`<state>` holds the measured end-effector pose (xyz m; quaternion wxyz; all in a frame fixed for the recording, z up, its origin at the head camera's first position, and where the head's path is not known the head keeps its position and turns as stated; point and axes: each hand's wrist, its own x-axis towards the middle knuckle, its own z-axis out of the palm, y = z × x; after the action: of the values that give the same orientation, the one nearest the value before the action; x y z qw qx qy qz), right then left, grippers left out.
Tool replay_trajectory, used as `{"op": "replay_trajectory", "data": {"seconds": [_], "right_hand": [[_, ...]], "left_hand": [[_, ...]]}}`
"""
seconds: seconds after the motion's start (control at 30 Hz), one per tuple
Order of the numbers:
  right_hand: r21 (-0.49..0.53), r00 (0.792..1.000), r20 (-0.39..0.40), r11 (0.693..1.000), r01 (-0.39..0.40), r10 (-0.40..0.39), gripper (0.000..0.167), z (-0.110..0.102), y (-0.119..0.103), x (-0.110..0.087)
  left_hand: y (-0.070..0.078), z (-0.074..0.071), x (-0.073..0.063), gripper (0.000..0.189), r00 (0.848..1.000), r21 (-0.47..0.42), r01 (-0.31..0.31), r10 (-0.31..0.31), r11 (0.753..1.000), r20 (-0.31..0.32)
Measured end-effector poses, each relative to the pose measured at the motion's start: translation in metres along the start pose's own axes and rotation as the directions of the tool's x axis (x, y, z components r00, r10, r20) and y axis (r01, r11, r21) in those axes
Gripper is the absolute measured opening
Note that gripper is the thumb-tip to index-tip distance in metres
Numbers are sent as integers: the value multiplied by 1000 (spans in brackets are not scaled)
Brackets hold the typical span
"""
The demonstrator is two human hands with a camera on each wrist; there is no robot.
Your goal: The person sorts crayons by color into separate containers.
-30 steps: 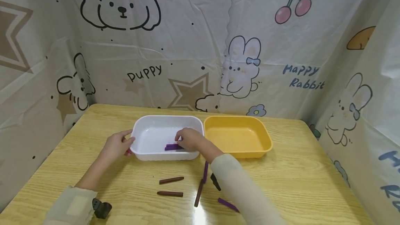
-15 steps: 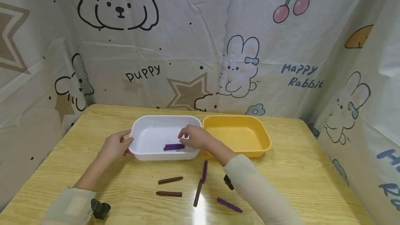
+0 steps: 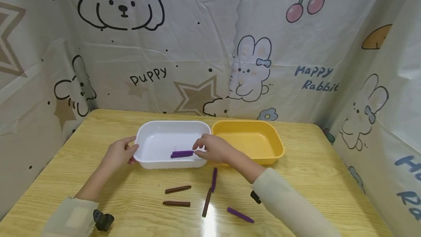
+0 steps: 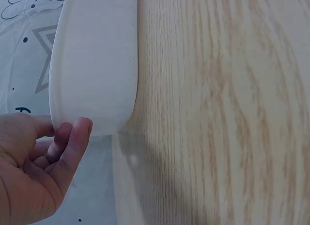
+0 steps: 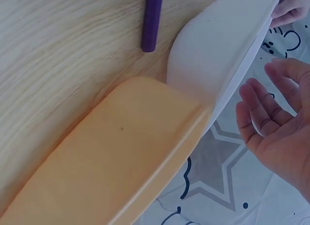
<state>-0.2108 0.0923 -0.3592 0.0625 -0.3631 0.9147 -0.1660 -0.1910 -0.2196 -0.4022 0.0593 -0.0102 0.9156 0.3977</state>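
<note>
Here, printed cloth [image 3: 190, 39] backed a wood-grained table [image 3: 131, 207]. Brown crayons [image 3: 176, 203] and loose purple crayons [image 3: 240, 215] lay before the white tray [image 3: 158, 164], its rim pinched by the left hand [image 3: 118, 153]. Inside, two purple crayons [image 3: 182, 154] lay by the loose-fingered right hand [image 3: 215, 149], whose forearm [image 3: 246, 165] hid a corner of the yellow tray [image 3: 256, 143]; contact was unclear.

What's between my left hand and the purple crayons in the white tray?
The head view shows only the white tray: its left wall, then bare floor, from your left hand to the purple crayons.
</note>
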Motion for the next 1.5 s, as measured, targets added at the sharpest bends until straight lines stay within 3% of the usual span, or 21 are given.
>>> {"op": "replay_trajectory", "data": {"seconds": [0.53,0.87,1.1,1.5], "right_hand": [[20,1000,-14,1000,11,-11,16,4,5,-54],[57,999,39,998,-14,12,15,18,17,-90],[173,996,80,983,-57,44,14,38,28,-115],[271,994,108,963,-14,-16,20,53,33,-134]], "left_hand": [[0,0,0,52,1000,13,7,-7,1000,1],[-1,0,0,52,1000,13,8,-8,1000,-6],[2,0,-1,52,1000,5,8,-8,1000,-8],[3,0,-3,51,1000,1,0,0,1000,-15]]}}
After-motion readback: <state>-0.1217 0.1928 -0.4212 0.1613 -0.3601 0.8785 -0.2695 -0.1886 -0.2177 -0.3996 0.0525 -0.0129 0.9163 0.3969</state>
